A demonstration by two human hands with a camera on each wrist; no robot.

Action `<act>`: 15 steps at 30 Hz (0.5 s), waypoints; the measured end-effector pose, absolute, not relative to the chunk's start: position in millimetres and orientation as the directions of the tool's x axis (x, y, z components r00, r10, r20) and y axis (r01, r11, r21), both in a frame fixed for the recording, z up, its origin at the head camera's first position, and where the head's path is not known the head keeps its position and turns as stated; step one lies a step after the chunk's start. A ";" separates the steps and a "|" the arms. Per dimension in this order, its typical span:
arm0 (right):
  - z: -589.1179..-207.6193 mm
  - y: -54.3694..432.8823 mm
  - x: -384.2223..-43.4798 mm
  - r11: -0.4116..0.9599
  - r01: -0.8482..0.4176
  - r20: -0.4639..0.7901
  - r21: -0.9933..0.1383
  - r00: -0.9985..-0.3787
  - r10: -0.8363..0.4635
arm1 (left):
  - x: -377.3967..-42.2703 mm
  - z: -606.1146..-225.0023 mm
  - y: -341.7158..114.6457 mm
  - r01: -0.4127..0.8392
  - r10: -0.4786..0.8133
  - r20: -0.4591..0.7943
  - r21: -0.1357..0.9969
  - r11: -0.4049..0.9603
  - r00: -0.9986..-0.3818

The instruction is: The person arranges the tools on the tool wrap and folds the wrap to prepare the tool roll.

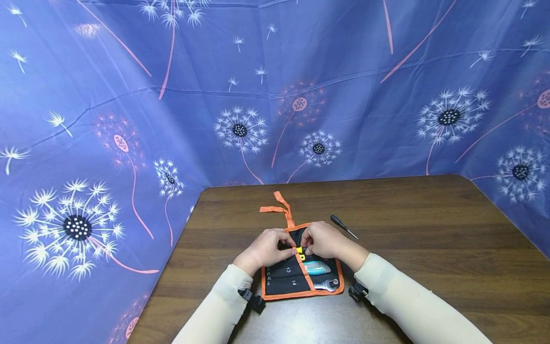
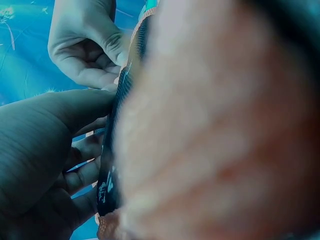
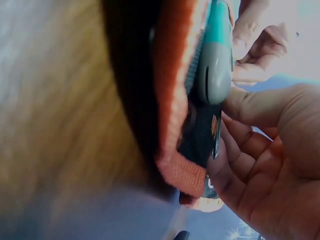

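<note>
Tool pouch (image 1: 277, 274): lay at the wearer's twelve o'clock; we judged it light and limp, best held by its orange trim (image 1: 305, 273). Left hand (image 1: 267, 249): pinched that trim. Right hand (image 1: 328, 242): clamped, as far as we could tell, on a yellow-and-black tool (image 1: 299, 250). Screwdriver (image 1: 338, 221): lay at the pouch's two o'clock. Surface: brown wood-grain table (image 1: 429, 229). Room: blue dandelion-print cloth (image 1: 369, 143) hung beyond.
</note>
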State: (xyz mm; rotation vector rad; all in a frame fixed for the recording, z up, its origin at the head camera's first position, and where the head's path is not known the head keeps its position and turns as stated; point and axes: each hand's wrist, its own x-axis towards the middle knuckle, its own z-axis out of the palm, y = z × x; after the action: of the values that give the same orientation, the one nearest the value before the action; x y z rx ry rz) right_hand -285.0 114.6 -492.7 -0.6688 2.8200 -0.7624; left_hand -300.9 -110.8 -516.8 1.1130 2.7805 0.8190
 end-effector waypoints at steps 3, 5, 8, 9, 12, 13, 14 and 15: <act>-492.0 114.9 -284.6 0.764 -0.365 -0.043 -0.533 -0.890 -0.455 | -300.4 -516.4 -111.1 0.626 0.653 0.148 0.498 0.600 -0.743; -492.1 116.1 -284.5 0.751 -0.356 -0.054 -0.556 -0.886 -0.460 | -299.8 -515.7 -111.1 0.619 0.652 0.141 0.509 0.597 -0.745; -492.0 119.1 -284.2 0.738 -0.348 -0.065 -0.578 -0.882 -0.467 | -298.9 -514.6 -111.2 0.608 0.649 0.131 0.523 0.597 -0.750; -491.9 120.6 -284.1 0.738 -0.345 -0.071 -0.580 -0.881 -0.467 | -298.6 -514.3 -111.1 0.606 0.648 0.130 0.524 0.598 -0.751; -491.1 126.0 -283.4 0.749 -0.324 -0.091 -0.578 -0.887 -0.453 | -298.2 -514.0 -111.1 0.606 0.646 0.130 0.522 0.601 -0.752; -490.7 128.0 -283.1 0.753 -0.315 -0.098 -0.577 -0.889 -0.447 | -298.1 -514.0 -111.1 0.607 0.646 0.130 0.519 0.602 -0.752; -490.0 130.1 -282.7 0.756 -0.304 -0.107 -0.580 -0.891 -0.441 | -298.3 -514.3 -111.1 0.608 0.647 0.131 0.518 0.601 -0.751; -489.5 132.0 -282.4 0.760 -0.298 -0.113 -0.578 -0.893 -0.436 | -298.3 -514.3 -111.2 0.610 0.647 0.132 0.515 0.602 -0.751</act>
State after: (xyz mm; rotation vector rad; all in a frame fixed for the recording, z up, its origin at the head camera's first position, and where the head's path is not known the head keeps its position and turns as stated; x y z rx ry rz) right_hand -282.4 132.0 -489.5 -0.5757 2.7160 -0.8326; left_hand -298.3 -111.2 -514.3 1.0805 2.7503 0.8444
